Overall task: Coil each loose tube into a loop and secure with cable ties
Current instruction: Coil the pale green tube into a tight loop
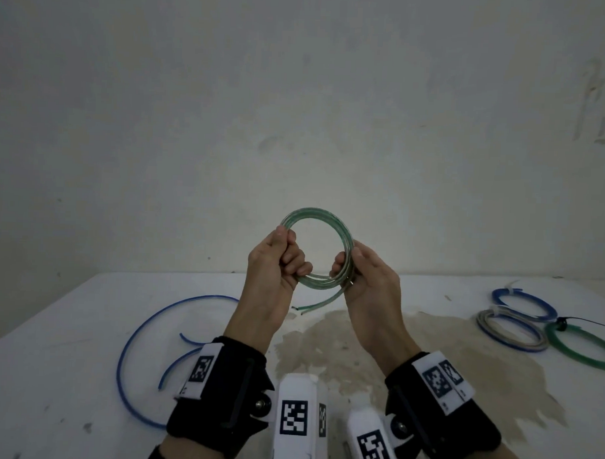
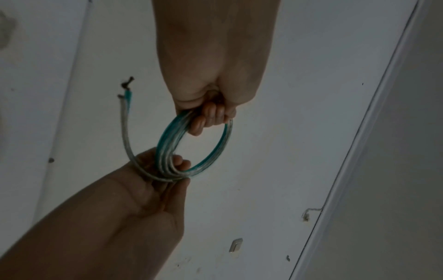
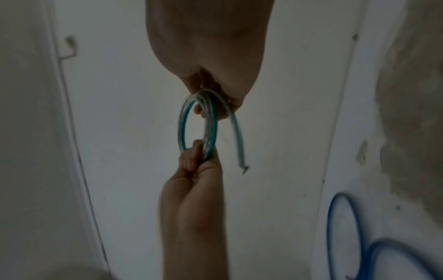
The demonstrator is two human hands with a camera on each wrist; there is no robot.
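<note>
Coiling step nearly done, I judge: my left hand (image 1: pixel 276 262) grips the green tube (image 1: pixel 342 230) coil on its left side, fingers curled through; my right hand (image 1: pixel 364 279) pinches its right side. The coil is held above the table (image 1: pixel 68 324), upright, open face toward me. Two loose ends (image 1: pixel 303 309) trail down-left. Next: tuck the ends, fetch a tie; none loose in view.

A clear green-tinted tube (image 1: pixel 317 250) is wound into a several-turn upright loop at centre frame, its two cut ends trailing free toward 7 o'clock. A loose blue tube (image 1: pixel 128 353) sprawls uncoiled at 8 o'clock. Three tied coils (image 1: pixel 527 323), blue, grey and green, lie flat at 3 o'clock
</note>
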